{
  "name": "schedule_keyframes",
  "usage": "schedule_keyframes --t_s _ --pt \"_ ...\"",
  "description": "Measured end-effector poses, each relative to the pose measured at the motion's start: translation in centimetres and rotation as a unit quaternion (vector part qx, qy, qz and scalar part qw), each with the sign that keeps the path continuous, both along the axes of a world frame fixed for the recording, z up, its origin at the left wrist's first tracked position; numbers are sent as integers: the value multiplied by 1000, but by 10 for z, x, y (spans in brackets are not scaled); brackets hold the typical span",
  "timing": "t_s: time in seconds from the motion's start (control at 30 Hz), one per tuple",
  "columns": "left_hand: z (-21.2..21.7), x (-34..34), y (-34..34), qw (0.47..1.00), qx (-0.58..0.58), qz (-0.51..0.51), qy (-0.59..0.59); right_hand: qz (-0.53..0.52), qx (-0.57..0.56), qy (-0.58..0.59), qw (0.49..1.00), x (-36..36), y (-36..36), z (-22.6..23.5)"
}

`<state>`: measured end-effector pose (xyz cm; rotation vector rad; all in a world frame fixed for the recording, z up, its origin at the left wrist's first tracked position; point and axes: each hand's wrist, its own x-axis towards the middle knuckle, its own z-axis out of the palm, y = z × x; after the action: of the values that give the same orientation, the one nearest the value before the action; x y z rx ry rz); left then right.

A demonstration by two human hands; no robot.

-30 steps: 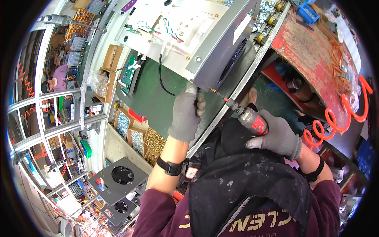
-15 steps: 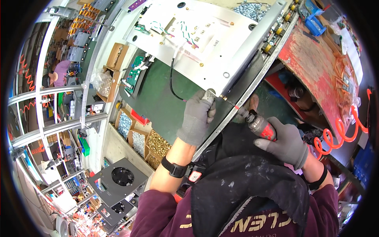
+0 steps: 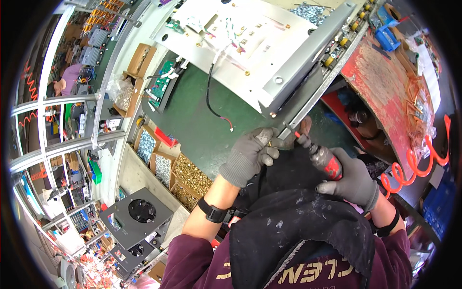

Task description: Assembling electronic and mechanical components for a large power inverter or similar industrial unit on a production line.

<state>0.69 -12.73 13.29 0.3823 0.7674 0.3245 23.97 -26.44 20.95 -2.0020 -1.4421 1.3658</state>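
My left hand [image 3: 254,155], in a grey glove, is closed near the bench's front edge, below the corner of a white metal panel [image 3: 240,65]. A small brass-coloured bit shows at its fingertips, too small to name. My right hand [image 3: 353,178], gloved too, is wrapped round a red and grey power screwdriver [image 3: 325,160]. The driver's bit points up and left, close to the left fingertips. A grey metal side [image 3: 308,60] runs along the panel's right edge. Wires and small fittings sit on the panel, and a black cable [image 3: 209,98] hangs from it onto the green mat [image 3: 185,130].
Boxes of brass screws [image 3: 192,173] and silver screws [image 3: 146,146] stand left of my left arm. A green circuit board [image 3: 161,86] lies at the mat's left. A coiled red hose [image 3: 409,168] and a worn red board [image 3: 375,77] are at the right. A person works far left.
My left hand has drawn back from the panel's corner toward my body, beside the driver bit. The right hand has come slightly lower with the screwdriver. The panel appears farther right.
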Motion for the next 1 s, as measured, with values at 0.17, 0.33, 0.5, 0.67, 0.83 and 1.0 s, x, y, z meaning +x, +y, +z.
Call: schedule_keyframes --t_s 0.17,0.33,0.5,0.67,0.83,1.0 --pt "-8 39 -7 1000 12 -15 -5 -48 -74 36 995 8 -27 -6" --pt "-6 76 -8 999 11 -36 -22 -97 -69 30 992 21 -49 -10" --pt "-3 104 -11 998 -21 -64 -18 -123 -73 46 989 31 -60 -10" --pt "-5 124 -14 997 18 -70 25 -137 -87 55 985 42 -63 -11" --pt "-2 138 -17 999 28 -28 32 -153 -105 95 978 55 -63 -19" --pt "0 156 -3 999 10 11 -39 -171 -75 171 967 71 -45 -24"
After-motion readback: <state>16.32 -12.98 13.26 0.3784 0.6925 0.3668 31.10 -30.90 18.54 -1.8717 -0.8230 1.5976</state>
